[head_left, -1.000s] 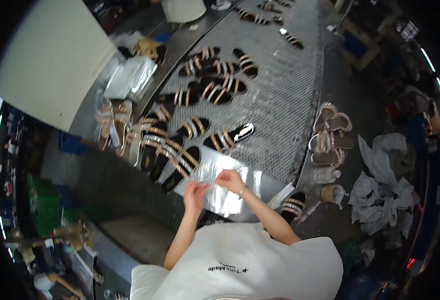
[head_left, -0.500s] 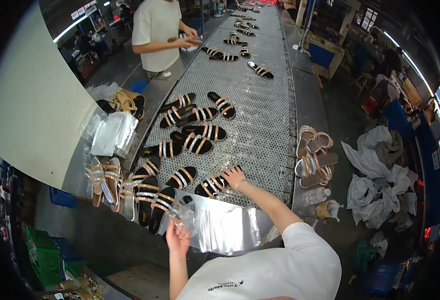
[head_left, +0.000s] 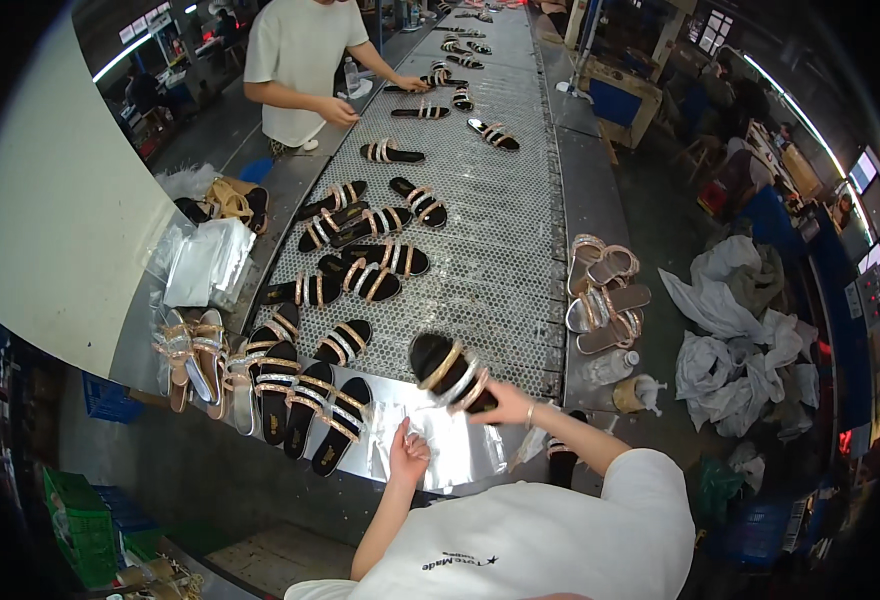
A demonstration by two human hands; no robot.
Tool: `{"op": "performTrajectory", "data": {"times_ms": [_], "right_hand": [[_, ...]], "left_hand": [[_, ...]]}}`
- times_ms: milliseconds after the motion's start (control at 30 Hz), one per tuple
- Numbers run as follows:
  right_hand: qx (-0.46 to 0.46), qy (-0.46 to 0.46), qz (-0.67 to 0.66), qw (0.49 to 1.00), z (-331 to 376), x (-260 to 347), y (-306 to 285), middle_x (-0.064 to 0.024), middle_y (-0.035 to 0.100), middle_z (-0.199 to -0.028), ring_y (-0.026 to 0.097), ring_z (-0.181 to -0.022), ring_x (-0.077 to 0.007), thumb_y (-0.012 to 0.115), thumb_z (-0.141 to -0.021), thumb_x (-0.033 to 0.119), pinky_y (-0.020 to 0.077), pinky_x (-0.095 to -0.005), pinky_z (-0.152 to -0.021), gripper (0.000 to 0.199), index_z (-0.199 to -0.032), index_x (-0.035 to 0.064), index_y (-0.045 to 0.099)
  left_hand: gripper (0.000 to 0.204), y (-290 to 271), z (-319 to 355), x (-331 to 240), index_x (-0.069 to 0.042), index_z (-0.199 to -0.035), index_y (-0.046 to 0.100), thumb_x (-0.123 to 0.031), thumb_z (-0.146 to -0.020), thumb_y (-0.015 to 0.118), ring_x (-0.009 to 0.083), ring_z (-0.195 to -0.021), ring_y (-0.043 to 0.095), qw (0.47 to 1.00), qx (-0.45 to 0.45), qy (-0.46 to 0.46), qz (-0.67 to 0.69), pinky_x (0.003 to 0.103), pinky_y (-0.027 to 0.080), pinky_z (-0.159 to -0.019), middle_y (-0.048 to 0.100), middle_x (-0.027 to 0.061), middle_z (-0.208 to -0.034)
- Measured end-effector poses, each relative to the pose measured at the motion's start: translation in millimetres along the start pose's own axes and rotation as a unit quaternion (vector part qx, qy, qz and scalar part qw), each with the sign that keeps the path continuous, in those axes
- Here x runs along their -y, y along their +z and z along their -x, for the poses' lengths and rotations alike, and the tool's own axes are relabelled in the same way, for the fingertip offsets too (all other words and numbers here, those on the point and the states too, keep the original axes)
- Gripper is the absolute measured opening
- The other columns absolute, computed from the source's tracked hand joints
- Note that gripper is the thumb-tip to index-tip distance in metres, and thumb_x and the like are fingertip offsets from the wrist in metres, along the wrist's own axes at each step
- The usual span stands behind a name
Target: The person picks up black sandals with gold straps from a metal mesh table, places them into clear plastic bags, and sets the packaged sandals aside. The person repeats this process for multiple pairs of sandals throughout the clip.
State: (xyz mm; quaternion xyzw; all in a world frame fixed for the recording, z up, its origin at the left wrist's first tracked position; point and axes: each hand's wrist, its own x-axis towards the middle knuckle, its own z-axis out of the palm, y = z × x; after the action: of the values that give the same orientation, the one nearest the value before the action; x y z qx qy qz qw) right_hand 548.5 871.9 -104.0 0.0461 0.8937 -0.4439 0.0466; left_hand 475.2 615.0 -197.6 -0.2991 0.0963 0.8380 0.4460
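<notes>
1. Black slide sandal (head_left: 447,368) was in the right hand (head_left: 505,403), tilted over the near end of the mesh conveyor (head_left: 505,290), its free end toward far left
2. Right hand was closed on the sandal's near right end, fingers close by the glittery bands (head_left: 457,378)
3. Left hand (head_left: 409,453) was curled, nearer and further left, over shiny clear plastic film (head_left: 460,450); could not tell whether it pinched any
4. Other black slide sandals (head_left: 340,425) lay left of the film and further along the conveyor
5. Handling, by judgement: sandal looked light enough for one hand, sole fairly stiff with some give, insole smooth, perhaps slick
6. Bands seemed the fragile part; glitter could have scuffed or shed if squeezed or dragged
7. Best hold seemed the sole edges at a bare end, thumb opposing fingers, off the bands
8. Film seemed limp and slippery, best pinched at a corner
</notes>
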Motion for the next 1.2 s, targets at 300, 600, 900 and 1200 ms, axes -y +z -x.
{"op": "performTrajectory", "data": {"times_ms": [300,600,900,1200], "right_hand": [[0.198,0.109,0.329,0.917,38.1,-6.7,52.8,-0.0108,0.064,-0.086,0.063,-0.079,-0.032,0.065,-0.077,0.029,0.0495,-0.0426,-0.064,0.053,-0.125,0.0259,0.042],[0.147,0.094,-0.02,0.984,23.4,26.9,72.4,-0.0143,0.064,-0.101,0.062,-0.092,-0.0282,0.077,-0.066,0.03,0.0481,-0.0353,-0.08,0.068,-0.124,0.0068,0.049],[-0.012,0.191,-0.434,0.88,-26.9,80.1,109.9,-0.0058,0.06,-0.099,0.056,-0.086,-0.012,0.071,-0.079,0.019,0.0464,-0.0253,-0.074,0.048,-0.117,-0.0011,0.05],[0.225,-0.053,-0.225,0.946,-171.9,127.2,103.6,-0.01,0.056,-0.109,0.052,-0.099,-0.0195,0.066,-0.081,0.023,0.0415,-0.0308,-0.084,0.055,-0.128,0.003,0.044]], "left_hand": [[0.021,-20.4,-14.3,7.9,-0.01,-0.079,0.058,-0.024,-0.092,0.05,0.0032,-0.044,0.037,0.87,-0.147,0.28,-0.378,0.02,0.026,-0.037,0.046,-0.0065,-0.059],[0.018,78.7,67.9,-1.5,-0.013,-0.091,0.064,-0.015,-0.074,0.062,0.0193,-0.064,0.055,0.237,0.188,0.474,-0.827,0.032,0.046,-0.056,0.054,0.0016,-0.067],[0.027,100.8,130.7,-2.1,-0.014,-0.096,0.067,-0.021,-0.07,0.065,0.0145,-0.061,0.055,0.116,0.298,0.411,-0.853,0.027,0.047,-0.053,0.051,-0.0001,-0.064],[0.056,79.2,124.2,-109.0,-0.01,-0.129,0.041,-0.042,-0.086,0.055,0.0236,-0.115,0.049,0.9,-0.084,0.414,-0.107,0.042,0.035,-0.099,0.053,0.0103,-0.122]]}}
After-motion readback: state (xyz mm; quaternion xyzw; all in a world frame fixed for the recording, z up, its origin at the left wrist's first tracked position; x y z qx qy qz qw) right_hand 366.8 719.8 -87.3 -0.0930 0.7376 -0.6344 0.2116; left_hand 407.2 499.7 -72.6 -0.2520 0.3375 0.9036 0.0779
